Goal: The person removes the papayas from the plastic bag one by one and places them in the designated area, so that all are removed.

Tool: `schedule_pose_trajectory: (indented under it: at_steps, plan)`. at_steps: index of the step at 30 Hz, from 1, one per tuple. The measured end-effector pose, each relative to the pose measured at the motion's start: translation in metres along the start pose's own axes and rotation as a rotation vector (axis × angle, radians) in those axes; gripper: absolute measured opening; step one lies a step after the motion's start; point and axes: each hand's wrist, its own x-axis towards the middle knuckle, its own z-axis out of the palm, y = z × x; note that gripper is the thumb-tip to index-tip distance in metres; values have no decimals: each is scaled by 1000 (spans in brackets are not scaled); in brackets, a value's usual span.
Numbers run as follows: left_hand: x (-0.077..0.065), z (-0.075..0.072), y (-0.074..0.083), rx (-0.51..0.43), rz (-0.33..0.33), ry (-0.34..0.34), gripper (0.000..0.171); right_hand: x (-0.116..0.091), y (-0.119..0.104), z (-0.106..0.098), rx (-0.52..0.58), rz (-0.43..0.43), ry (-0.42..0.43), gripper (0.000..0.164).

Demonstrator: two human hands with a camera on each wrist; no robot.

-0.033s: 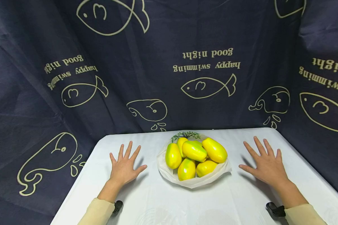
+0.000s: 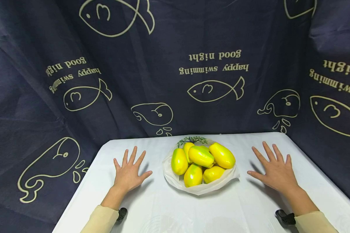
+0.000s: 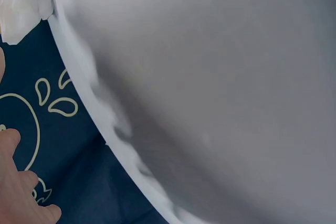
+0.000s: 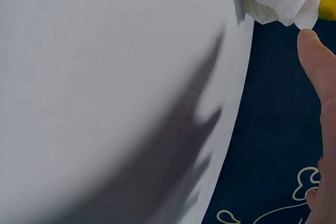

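Note:
On the table, a white plastic bag (image 2: 199,191) with a green leafy print lies with its mouth wide, full of several glossy yellow fruits (image 2: 201,156) tinged green, shaped like papayas. My left hand (image 2: 128,174) is spread to the left of the bag, palm down, and holds nothing. To the bag's right, my right hand (image 2: 278,173) is spread the same way, its thumb pointing towards the bag. Shadows fall on the cloth beside both hands. The left wrist view catches only some fingers (image 3: 21,192); in the right wrist view the thumb (image 4: 317,64) overlaps the bag's edge.
A white cloth covers the table (image 2: 160,213). Behind and at both sides hangs a dark blue curtain (image 2: 175,81) printed with fish, whales and upside-down lettering. Black straps (image 2: 285,217) sit at both wrists by the cream sleeves (image 2: 313,221).

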Motion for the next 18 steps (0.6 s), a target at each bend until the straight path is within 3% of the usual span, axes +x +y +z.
schedule_pose_trajectory:
  at_steps: [18]
  plan:
    - [1,1,2,-13,-29,18,89,-1,3,-2,-18,-24,41,102]
